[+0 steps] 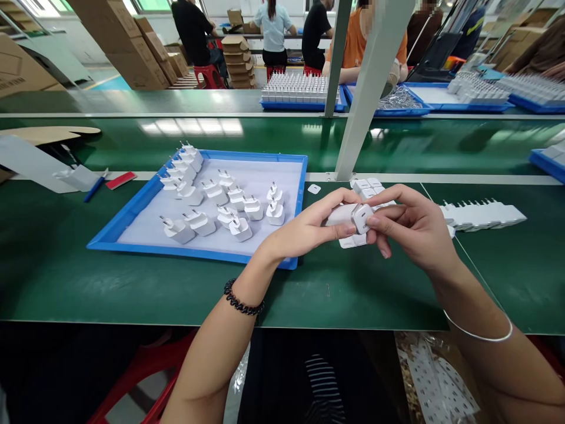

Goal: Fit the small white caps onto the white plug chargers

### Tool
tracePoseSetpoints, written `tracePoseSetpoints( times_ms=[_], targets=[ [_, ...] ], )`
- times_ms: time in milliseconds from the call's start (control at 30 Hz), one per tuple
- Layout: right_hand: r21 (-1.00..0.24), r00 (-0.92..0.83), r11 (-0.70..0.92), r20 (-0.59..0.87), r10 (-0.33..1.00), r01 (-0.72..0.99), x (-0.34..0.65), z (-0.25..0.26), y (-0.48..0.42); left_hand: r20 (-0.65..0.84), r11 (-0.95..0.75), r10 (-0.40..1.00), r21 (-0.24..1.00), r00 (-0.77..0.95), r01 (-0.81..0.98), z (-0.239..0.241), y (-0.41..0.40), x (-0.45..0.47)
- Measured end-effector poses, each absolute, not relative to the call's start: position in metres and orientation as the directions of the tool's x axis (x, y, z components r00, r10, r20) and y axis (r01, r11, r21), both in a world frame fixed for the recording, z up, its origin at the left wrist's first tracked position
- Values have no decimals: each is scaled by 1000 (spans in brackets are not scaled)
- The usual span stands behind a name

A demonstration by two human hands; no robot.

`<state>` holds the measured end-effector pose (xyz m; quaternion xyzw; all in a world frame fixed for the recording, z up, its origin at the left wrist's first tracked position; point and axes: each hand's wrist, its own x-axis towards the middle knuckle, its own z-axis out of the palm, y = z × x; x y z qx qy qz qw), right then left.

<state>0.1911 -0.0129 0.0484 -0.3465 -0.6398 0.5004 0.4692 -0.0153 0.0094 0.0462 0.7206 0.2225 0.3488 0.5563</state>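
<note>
My left hand (304, 228) is closed round the body of a white plug charger (339, 214), holding it above the green bench. At its right end is a white end face (362, 218) with a small port slot. The thumb and fingers of my right hand (417, 227) pinch this end. Whether the end face sits flush with the body, I cannot tell. White square end caps (368, 187) lie in a group beneath my hands, partly hidden by them. One loose cap (314, 188) lies apart, left of the metal post.
To the left, a blue-rimmed tray (194, 254) holds several white chargers, prongs up. A row of white chargers (483, 215) stands at right. A metal post (359, 118) rises behind my hands. A blue pen (96, 185) and red strip (120, 180) lie far left. Co-workers sit beyond.
</note>
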Motion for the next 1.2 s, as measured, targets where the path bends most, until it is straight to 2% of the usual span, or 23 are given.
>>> tracePoseSetpoints(
  times_ms=[200, 567, 700, 800, 967, 1200],
  targets=[
    [-988, -379, 150, 152, 913, -35, 193, 50, -10, 272, -321, 700, 946, 661, -50, 49, 10, -17],
    [-997, -447, 80, 73, 892, -4, 194, 49, -4, 256, -337, 712, 942, 654, -2, 44, 14, -18],
    [-998, -451, 63, 55, 891, 3, 194, 48, -5, 210, -247, 714, 968, 667, -41, 40, 16, -16],
    [-997, -402, 81, 67, 913, 19, 193, 48, -6, 187, -130, 725, 982, 663, -134, 32, 18, -10],
    [-983, -328, 184, 164, 930, 30, 192, 48, -11, 177, 13, 747, 960, 640, -281, 19, 20, 1],
    [-943, -399, 326, 274, 875, 66, 194, 50, -15, 131, 131, 764, 927, 631, -351, 18, 17, 2]
  ],
)
